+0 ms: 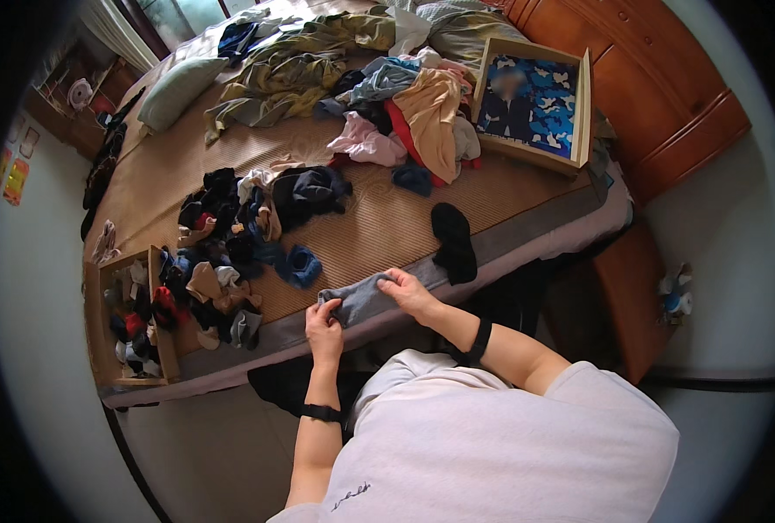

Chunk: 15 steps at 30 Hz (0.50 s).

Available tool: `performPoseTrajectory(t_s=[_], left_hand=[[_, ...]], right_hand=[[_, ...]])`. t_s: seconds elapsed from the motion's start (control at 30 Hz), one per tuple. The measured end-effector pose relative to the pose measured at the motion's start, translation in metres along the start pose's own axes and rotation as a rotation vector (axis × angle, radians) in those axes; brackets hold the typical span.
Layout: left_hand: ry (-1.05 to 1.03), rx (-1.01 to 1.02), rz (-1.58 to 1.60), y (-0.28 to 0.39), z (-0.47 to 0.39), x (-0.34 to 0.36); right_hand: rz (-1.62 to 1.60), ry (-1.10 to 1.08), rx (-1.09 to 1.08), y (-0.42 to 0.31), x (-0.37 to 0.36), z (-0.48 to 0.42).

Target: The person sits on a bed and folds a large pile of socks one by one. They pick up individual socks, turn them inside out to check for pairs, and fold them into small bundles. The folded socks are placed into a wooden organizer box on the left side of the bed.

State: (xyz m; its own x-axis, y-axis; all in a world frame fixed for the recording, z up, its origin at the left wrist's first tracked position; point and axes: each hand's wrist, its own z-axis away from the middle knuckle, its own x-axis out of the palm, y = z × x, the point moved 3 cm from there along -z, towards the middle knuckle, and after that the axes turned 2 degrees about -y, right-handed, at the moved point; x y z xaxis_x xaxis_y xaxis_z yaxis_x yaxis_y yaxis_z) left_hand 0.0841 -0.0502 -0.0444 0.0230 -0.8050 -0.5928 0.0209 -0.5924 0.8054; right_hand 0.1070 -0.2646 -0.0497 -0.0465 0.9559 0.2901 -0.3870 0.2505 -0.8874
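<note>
A grey sock (359,297) is stretched between my two hands at the near edge of the bed. My left hand (325,327) pinches its left end, where the cuff seems to be. With thumb and fingers, my right hand (410,294) grips the other end. To the right of that hand a black sock (454,242) lies flat across the mat's grey border. A rolled blue sock (299,267) rests on the woven mat, just beyond my left hand. Farther left, a loose heap of socks (220,294) spreads out beside a wooden drawer.
The wooden drawer (168,353) at left holds several socks. Dark garments (309,193) lie mid-bed, with a larger clothes pile (426,118) behind. Another drawer (583,111) with a blue camouflage lining sits far right, by the wooden headboard (648,85). A green pillow (181,95) lies far left.
</note>
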Motion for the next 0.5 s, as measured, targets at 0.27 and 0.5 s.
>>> performPoseTrajectory(t_s=[0.27, 0.5], left_hand=[[-0.01, -0.346, 0.838, 0.001, 0.007, -0.029], [-0.024, -0.245, 0.513, 0.004, -0.01, -0.023]], right_hand=[[0.014, 0.225, -0.282, -0.004, -0.025, -0.017], [0.628, 0.321, -0.297, -0.022, -0.034, -0.036]])
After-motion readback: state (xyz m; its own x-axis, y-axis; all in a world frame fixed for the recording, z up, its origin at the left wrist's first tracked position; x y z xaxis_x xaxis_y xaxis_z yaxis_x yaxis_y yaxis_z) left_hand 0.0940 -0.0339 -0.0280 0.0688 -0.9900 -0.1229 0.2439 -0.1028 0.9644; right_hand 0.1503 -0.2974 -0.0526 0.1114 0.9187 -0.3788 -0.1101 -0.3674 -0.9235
